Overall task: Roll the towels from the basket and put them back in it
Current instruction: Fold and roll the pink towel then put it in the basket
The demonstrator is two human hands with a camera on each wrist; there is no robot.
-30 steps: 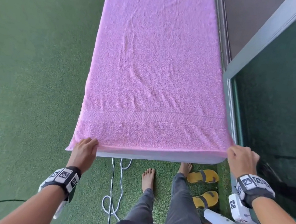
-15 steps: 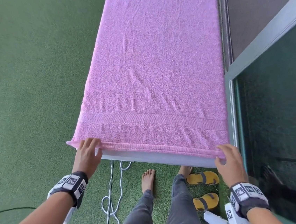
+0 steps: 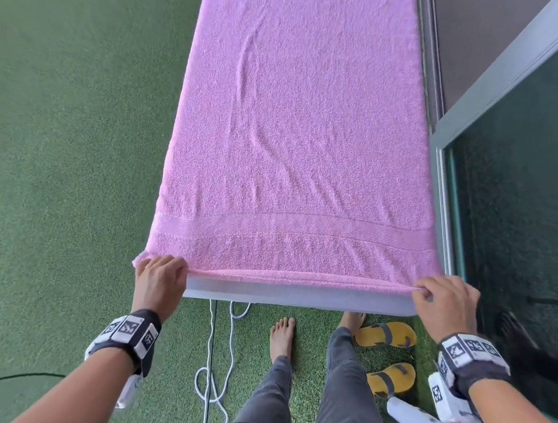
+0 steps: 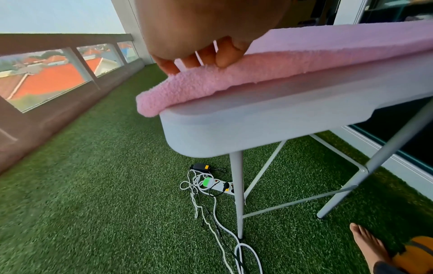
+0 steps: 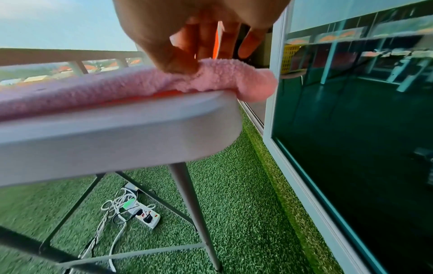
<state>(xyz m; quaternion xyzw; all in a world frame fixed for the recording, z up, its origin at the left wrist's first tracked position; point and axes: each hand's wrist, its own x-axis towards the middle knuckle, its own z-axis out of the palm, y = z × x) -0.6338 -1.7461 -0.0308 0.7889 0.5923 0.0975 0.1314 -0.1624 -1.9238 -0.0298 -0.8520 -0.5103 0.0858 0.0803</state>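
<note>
A pink towel (image 3: 299,137) lies spread flat along a narrow white folding table (image 3: 296,297), its near hem at the table's near edge. My left hand (image 3: 161,273) grips the near left corner of the towel (image 4: 187,87), fingers curled over the hem. At the near right corner my right hand (image 3: 440,297) pinches the towel (image 5: 222,79) between thumb and fingers, with the hem folded up into a small first turn. No basket shows in the head view.
Green artificial turf (image 3: 53,153) covers the floor. A glass sliding door (image 3: 529,203) runs close along the table's right side. White cables (image 3: 217,360) and a power strip (image 4: 220,187) lie under the table. Yellow sandals (image 3: 386,357) sit by my bare feet. A railing (image 4: 58,55) stands at left.
Both hands went from lying on the near hem to curling round it, lifting the edge into a first small fold. The towel's surface has gained a few wrinkles.
</note>
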